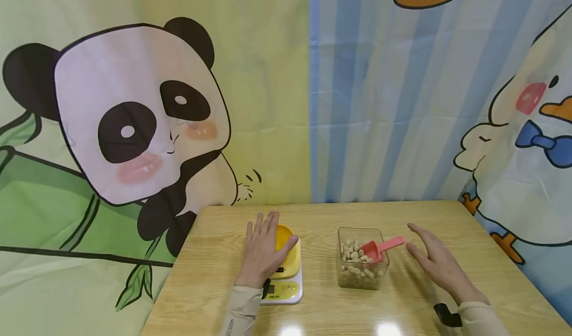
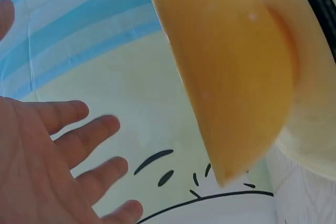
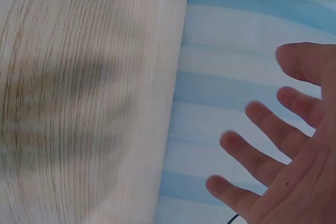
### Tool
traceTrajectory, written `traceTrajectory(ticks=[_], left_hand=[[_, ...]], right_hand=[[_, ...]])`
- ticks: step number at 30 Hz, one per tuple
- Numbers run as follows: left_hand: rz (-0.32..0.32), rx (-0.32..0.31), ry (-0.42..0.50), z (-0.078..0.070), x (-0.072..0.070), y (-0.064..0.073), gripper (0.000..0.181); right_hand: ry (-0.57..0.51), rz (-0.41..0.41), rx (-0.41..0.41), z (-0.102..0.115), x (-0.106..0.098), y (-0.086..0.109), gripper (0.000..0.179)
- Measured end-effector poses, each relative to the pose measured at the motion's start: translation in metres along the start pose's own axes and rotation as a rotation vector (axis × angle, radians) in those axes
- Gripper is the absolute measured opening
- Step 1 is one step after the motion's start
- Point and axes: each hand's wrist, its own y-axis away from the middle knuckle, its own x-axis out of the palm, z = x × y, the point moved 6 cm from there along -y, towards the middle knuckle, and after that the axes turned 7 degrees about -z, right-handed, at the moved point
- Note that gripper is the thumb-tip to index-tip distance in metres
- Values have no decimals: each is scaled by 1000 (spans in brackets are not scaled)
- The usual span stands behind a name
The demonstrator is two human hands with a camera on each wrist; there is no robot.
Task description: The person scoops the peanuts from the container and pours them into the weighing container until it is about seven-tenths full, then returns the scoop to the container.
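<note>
My left hand point(image 1: 261, 254) hovers over a yellow and white kitchen scale point(image 1: 292, 291), covering part of the yellow bowl point(image 1: 282, 237) on its platform. In the left wrist view, the fingers of the left hand point(image 2: 47, 166) are spread and apart from the bowl point(image 2: 226, 66). A clear square container point(image 1: 384, 276) holds pale, peanut-like pieces point(image 1: 350, 250). On them lies a pink scoop point(image 1: 391, 243), its handle sticking out over the right rim. To the right of that handle is my right hand point(image 1: 440, 266), holding nothing; its fingers look spread in the right wrist view.
The light wooden table point(image 1: 319, 236) ends at a back edge against a curtain point(image 1: 277, 102) with a panda and a duck printed on it. Table surface shows between the scale and the container. A black strap point(image 1: 447, 316) is by the right wrist.
</note>
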Motion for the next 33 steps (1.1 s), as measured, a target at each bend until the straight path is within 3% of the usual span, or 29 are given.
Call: traceTrajectory(ticks=[9, 21, 28, 33], left_hand=[[34, 129, 48, -22, 11, -3, 90], [108, 273, 105, -59, 36, -9, 96], [155, 298, 110, -77, 47, -7, 99], [191, 297, 115, -87, 54, -5, 101]], right_hand=[[18, 23, -27, 2, -2, -1, 63], [-85, 75, -13, 10, -6, -5, 71], [-171, 118, -48, 20, -5, -7, 79], [-174, 137, -59, 25, -5, -8, 82]])
